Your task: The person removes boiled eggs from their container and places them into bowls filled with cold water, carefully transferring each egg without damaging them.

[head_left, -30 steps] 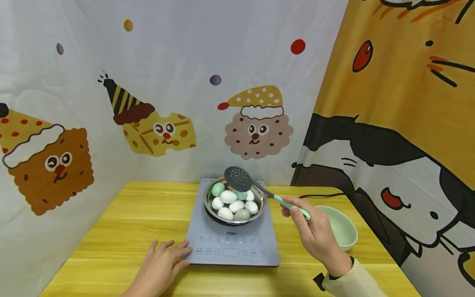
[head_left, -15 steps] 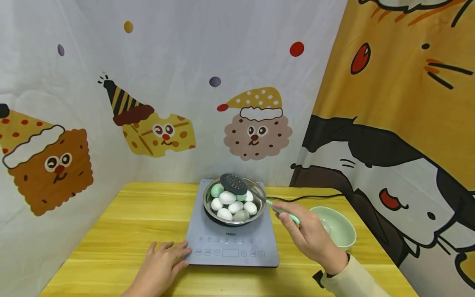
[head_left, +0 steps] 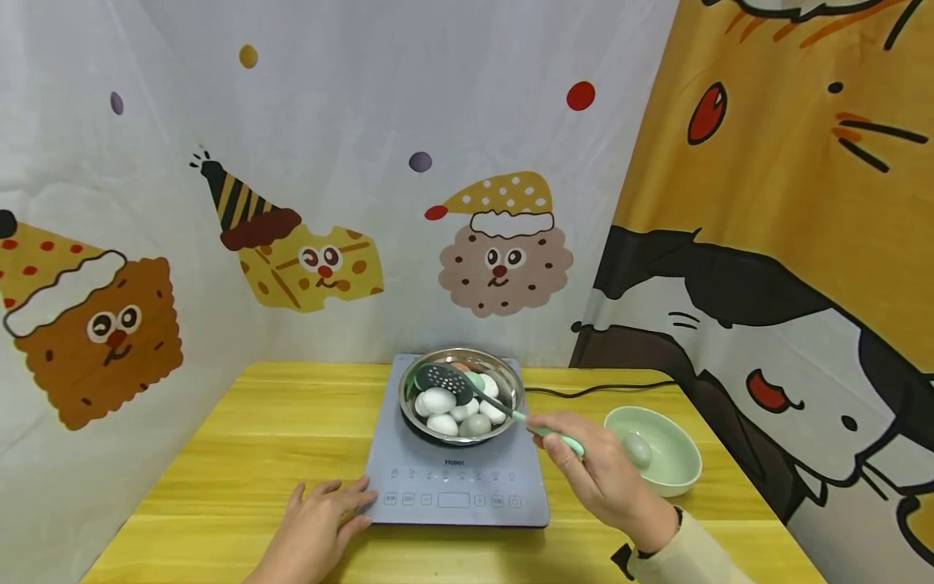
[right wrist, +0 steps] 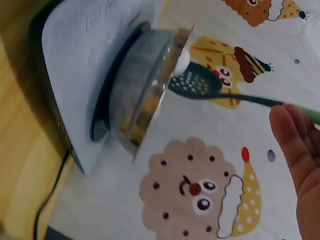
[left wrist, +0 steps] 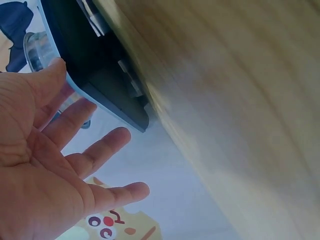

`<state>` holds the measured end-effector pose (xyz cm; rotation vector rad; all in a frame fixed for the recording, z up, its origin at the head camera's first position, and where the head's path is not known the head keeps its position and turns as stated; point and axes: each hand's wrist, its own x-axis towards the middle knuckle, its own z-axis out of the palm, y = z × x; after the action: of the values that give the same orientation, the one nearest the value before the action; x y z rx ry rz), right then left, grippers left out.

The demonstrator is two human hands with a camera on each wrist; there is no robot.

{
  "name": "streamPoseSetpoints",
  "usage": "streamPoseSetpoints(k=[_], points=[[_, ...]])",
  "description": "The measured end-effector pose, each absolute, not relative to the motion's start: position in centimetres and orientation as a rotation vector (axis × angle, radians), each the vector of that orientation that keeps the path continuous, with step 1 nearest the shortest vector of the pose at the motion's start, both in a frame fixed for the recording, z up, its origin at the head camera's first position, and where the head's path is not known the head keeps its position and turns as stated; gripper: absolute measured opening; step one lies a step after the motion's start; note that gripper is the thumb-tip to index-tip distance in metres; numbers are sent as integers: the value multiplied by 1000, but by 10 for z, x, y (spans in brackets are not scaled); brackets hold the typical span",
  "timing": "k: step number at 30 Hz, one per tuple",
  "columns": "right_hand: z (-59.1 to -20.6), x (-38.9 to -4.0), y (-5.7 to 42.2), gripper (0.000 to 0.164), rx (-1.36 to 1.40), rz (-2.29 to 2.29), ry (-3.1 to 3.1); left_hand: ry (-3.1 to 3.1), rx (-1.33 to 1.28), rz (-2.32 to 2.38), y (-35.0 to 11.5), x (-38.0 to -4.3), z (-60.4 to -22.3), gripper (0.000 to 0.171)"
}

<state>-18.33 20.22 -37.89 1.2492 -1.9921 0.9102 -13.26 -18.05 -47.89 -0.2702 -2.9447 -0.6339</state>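
My right hand (head_left: 601, 466) grips the mint-green handle of a slotted skimmer (head_left: 447, 381) with a dark perforated head. That head lies over the left part of a steel pan (head_left: 516, 381), touching or just above the eggs, and covers some of them. White eggs (head_left: 442, 424), green ones and a brownish one fill the pan, which stands on a grey induction cooker (head_left: 456, 519). With fingers spread, my left hand (head_left: 315, 523) touches the cooker's front left edge; the left wrist view shows the thumb and forefinger at the cooker's rim (left wrist: 107, 111).
A pale green bowl (head_left: 674, 454) holding one pale egg (head_left: 637, 449) stands on the wooden table (head_left: 277, 422), right of the cooker. A black cord (head_left: 584, 392) runs along the back of the table to the right. Behind hangs a printed cloth (head_left: 328, 122).
The skimmer's head has moved left and down, from above the back of the pan onto its left part. My right hand has shifted left and lower with it. The left hand stays put.
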Motion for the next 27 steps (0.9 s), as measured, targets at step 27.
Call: streamPoseSetpoints(k=[27], points=[[-368,-180,181,31,797,1491,-2076,-2948,-276,-677,-181,-135,-481,33]])
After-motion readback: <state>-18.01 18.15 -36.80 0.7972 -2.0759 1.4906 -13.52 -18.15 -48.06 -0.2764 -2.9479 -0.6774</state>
